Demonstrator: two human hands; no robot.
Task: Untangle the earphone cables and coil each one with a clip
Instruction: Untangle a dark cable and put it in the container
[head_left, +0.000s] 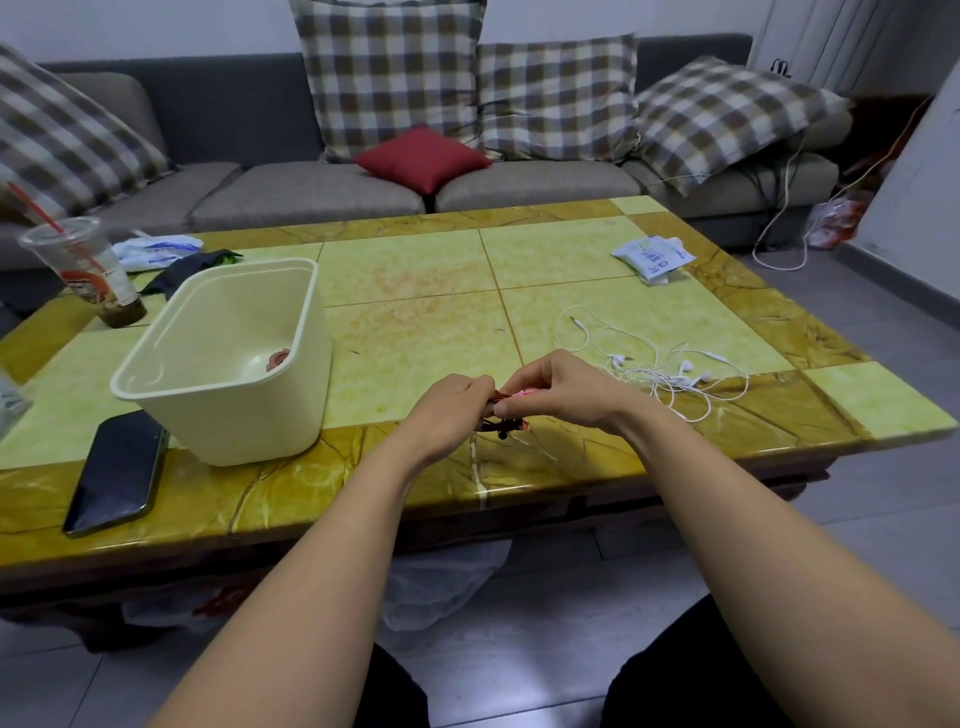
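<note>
Over the near edge of the table, my left hand (451, 410) and my right hand (558, 392) meet around a small bundle of dark red earphone cable (503, 425). Both hands pinch it, and a pink clip (519, 395) shows between my right fingers. Part of the bundle hangs below the hands. To the right, a tangle of white earphone cables (670, 364) lies loose on the table. Inside the cream plastic bin (291, 405) on the left lies another coil of reddish cable (279, 359).
A black phone (118, 470) lies at the near left edge. A plastic cup with a red straw (83, 270), a dark cloth (187, 270) and a white packet (156, 249) sit at the far left. Another white packet (652, 255) lies far right. A sofa with cushions stands behind the table.
</note>
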